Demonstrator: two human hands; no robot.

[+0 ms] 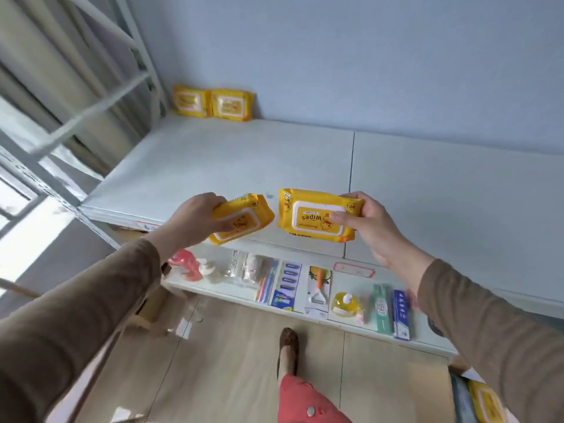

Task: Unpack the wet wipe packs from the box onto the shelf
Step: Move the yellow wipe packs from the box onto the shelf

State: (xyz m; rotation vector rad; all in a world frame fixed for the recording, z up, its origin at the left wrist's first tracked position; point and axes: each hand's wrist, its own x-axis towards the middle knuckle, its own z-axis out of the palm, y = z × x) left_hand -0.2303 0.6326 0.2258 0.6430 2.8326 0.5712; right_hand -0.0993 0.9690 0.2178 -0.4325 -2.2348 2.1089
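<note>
My left hand [195, 216] grips a yellow wet wipe pack [247, 216] by its left end, tilted, over the front edge of the white shelf [232, 160]. My right hand [367, 222] holds a second yellow wet wipe pack [311, 215] by its right end, label facing me upside down. Both packs hang just above the shelf's front edge, close together and apart from each other. Two more yellow packs [213, 103] stand upright against the blue wall at the shelf's far left corner. The box [476, 398] shows at the bottom right with another yellow pack [488, 404] inside.
A lower shelf [305, 315] below my hands carries toothbrushes, toothpaste boxes, a peeler card and other small goods. A metal shelf frame [100, 96] rises at the left. My foot [288, 340] stands on the wooden floor.
</note>
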